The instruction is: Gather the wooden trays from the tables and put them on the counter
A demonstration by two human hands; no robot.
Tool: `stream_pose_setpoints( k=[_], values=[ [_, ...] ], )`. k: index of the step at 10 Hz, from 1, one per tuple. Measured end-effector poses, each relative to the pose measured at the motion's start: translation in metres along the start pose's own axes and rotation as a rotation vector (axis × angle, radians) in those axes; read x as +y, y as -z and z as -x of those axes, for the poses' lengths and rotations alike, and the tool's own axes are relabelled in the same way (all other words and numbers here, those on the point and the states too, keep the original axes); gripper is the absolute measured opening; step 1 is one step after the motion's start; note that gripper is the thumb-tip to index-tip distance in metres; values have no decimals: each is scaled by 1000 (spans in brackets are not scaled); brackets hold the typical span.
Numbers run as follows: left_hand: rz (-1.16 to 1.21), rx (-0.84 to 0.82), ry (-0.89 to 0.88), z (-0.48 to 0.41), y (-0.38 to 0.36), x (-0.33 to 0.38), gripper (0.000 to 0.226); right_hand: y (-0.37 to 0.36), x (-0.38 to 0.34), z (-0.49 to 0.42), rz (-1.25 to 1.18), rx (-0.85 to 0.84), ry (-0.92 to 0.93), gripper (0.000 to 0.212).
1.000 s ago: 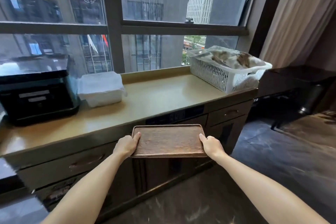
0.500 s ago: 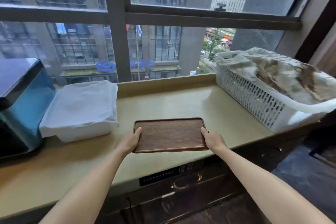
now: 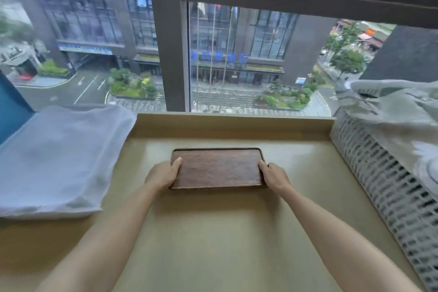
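Observation:
A dark brown wooden tray [image 3: 219, 168] with a low raised rim lies flat over the middle of the beige counter [image 3: 213, 244], near the window. My left hand [image 3: 163, 174] grips its left short edge, thumb on top of the rim. My right hand [image 3: 272, 175] grips the right short edge the same way. Whether the tray rests on the counter or hovers just above it, I cannot tell. The tray carries nothing.
A white cloth-covered bin [image 3: 59, 161] sits on the counter to the left, with a dark blue appliance [image 3: 9, 111] behind it. A white perforated basket [image 3: 391, 185] draped in cloth stands on the right. A low beige ledge [image 3: 232, 125] and the window close off the back.
I have stepped up to the counter. The tray has moved from in front of the counter's edge to over the counter's middle and lower, both hands still on its ends.

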State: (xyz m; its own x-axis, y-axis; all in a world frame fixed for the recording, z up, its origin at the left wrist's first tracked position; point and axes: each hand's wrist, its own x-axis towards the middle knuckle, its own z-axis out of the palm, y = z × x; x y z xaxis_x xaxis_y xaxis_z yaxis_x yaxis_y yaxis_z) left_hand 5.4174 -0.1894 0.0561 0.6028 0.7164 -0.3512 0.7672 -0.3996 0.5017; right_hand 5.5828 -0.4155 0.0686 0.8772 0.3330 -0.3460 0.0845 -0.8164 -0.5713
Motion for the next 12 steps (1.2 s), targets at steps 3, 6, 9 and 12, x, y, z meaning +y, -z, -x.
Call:
stream_pose_setpoints(
  k=[3,6,9,12],
  values=[
    [-52,51,17,-67,-2,20,60,4,-24,-83,111,-51,112,52],
    [-154,50,21,-110,8,25,63,5,-43,-112,284,-83,150,55],
    [-227,24,-24,-121,18,28,63,4,-49,-110,345,-65,113,55],
    [-59,87,7,-111,17,30,57,6,-55,-101,232,-98,18,56]
  ],
)
